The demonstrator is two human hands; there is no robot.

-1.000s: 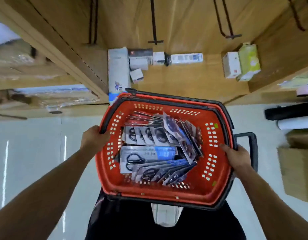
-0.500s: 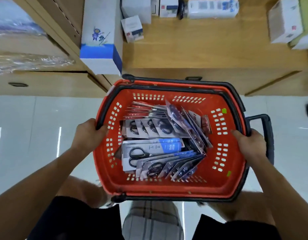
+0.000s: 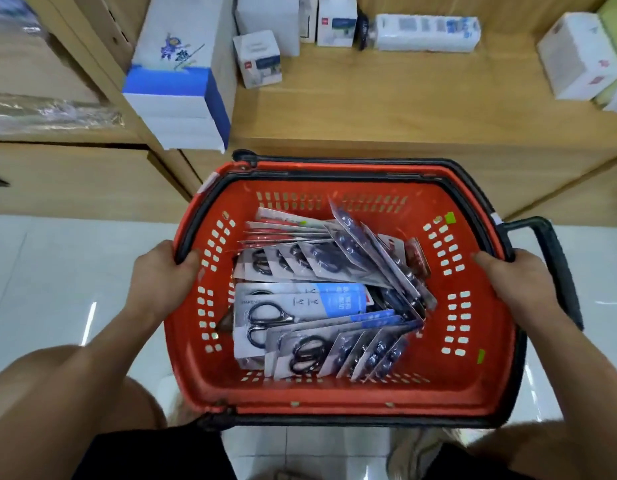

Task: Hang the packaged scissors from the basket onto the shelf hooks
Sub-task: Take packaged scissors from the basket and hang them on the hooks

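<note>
We look down on a floor [image 3: 57, 271] of glossy white tiles that runs up to light wooden shop fittings. A low wooden shelf [image 3: 386, 109] lies straight ahead, and a drawer front [image 3: 75, 181] to the left sits under some plastic-wrapped goods [image 3: 40, 112].

On the shelf we count at least seven boxes. There is one tall white-and-blue box [image 3: 175, 88] at the left corner and one small cube box [image 3: 258, 60] just beside it. Two white boxes [image 3: 269, 22] stand behind. One long white carton [image 3: 428, 32] lies on its side. One white box [image 3: 577, 57] at the far right touches a pale green one [image 3: 615, 46].

There is one red basket [image 3: 334, 407] with a black rim and a black handle [image 3: 556, 271] jutting out on its right, held in front of the shelf. We cannot tell whether its base touches the floor.

All the packaged scissors [image 3: 300, 310] are inside the basket — more than a dozen flat packs. They overlap too much for an exact count, and lie in roughly five fanned groups.

Both hands are on the basket. The left hand [image 3: 161, 282] grips the left rim with its thumb hooked over the edge, and the right hand [image 3: 518, 285] grips the right rim — neither touches a pack.
</note>
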